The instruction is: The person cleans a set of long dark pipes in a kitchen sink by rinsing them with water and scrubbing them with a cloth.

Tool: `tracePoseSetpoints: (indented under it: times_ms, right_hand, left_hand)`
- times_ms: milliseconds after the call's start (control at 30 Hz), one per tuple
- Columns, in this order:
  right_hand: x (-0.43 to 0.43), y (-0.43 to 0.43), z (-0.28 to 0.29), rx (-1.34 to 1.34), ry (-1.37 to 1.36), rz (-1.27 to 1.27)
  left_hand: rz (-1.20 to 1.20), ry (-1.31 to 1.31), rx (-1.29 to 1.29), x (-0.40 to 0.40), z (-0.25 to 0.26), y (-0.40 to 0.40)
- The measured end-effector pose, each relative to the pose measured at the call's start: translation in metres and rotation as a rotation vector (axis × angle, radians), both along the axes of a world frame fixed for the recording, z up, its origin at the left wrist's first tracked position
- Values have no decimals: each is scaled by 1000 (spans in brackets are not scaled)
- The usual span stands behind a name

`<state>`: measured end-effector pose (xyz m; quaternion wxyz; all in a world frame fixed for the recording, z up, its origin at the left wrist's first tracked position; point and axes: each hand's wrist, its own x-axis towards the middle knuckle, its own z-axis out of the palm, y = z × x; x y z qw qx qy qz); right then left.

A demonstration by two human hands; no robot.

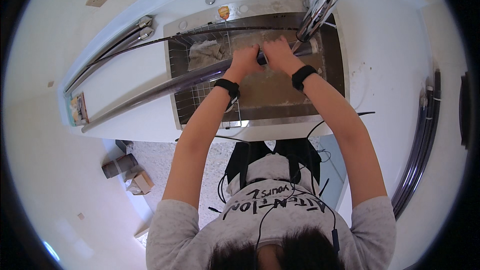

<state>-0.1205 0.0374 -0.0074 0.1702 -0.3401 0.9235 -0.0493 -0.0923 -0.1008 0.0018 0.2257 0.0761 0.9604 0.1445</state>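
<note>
A long, tinted glass tube [168,86] slants across the counter and over the sink [347,82], its far end under the faucet [318,11]. My left hand [245,60] is wrapped around this tube above the basin. Close beside it, my right hand [278,54] grips the same tube nearer the faucet, thumb side towards my left. A dark section of the tube shows between the hands. Below them lies murky brown water [277,86]. A thin stream appears to fall from the chrome spout next to my right hand. My fingers hide part of the tube.
A wire basket [234,114] holding a grey cloth [206,54] occupies the basin's left side. Across the sink's back lies a thin dark rod [157,41]. Two silver-tipped tubes [112,50] line the counter's left edge; several dark tubes [420,150] stand at right. Cables [262,210] hang over my shirt.
</note>
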Motion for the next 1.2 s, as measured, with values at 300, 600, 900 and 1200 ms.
tracePoseSetpoints:
  times_ms: [300, 600, 900, 1200]
  right_hand:
    - [6, 6, 2, -37, -75, -44]
    - [-3, 92, -5, -42, 417, -14]
    - [7, 86, -71, 4, 801, 128]
    - [25, 78, -6, -750, 111, -243]
  left_hand:
    - [-67, 555, -32, 33, -26, 19]
    - [-41, 146, 66, 4, 0, 16]
    - [383, 343, 764, -33, -24, 124]
    - [532, 312, 615, -13, 9, 85]
